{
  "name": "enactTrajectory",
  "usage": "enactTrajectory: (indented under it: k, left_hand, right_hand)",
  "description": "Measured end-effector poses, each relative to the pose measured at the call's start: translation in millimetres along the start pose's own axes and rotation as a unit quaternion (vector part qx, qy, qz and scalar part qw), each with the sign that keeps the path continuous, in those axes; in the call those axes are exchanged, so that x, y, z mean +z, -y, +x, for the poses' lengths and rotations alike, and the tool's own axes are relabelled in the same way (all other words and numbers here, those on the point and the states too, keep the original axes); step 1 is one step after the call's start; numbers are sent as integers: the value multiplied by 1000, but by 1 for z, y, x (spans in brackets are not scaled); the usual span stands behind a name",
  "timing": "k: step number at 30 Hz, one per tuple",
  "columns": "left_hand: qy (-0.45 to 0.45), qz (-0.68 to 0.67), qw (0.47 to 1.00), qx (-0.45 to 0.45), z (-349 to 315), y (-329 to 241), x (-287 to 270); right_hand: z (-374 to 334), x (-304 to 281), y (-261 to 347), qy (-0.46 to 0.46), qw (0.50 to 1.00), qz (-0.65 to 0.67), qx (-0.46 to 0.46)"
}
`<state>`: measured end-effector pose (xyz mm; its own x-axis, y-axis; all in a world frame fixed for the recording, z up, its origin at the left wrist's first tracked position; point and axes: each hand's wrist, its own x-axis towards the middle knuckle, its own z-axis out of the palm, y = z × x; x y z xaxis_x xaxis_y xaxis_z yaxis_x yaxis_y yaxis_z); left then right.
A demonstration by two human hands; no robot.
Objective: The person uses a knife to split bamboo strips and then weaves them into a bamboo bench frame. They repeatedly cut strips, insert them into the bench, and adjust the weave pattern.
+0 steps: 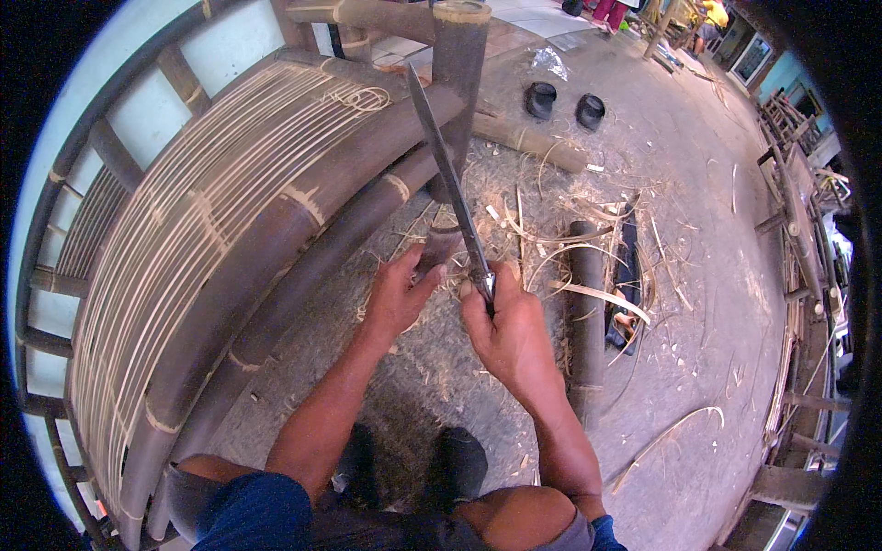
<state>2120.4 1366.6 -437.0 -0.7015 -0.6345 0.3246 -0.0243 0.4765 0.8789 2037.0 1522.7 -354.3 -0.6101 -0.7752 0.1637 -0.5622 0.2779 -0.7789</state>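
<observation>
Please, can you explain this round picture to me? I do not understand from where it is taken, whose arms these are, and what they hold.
A wide camera on a person's head looks down, so the edges bend. The two arms from below are that person's own. The right hand grips a long knife, blade pointing away. The left hand holds a dark bamboo piece beside the blade. To the left stands a bamboo bench with a slatted seat. Thin bamboo shavings and a short bamboo pole lie on the concrete floor.
</observation>
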Motion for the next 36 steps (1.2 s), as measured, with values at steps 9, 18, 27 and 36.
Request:
enactTrajectory:
  k: [9,18,27,36]
  left_hand:
    - [17,10,1000,20,0,-3,10]
    - [122,174,977,11,29,-84,-52]
    - [47,89,994,48,34,-86,-21]
    - [16,130,991,35,51,-69,-16]
  right_hand:
    - [-3,-35,11,21,999,-38,-13]
    - [14,-38,-3,56,991,-116,31]
    - [7,-35,-40,50,998,-28,-33]
    - [45,-48,-84,-11,961,-269,-60]
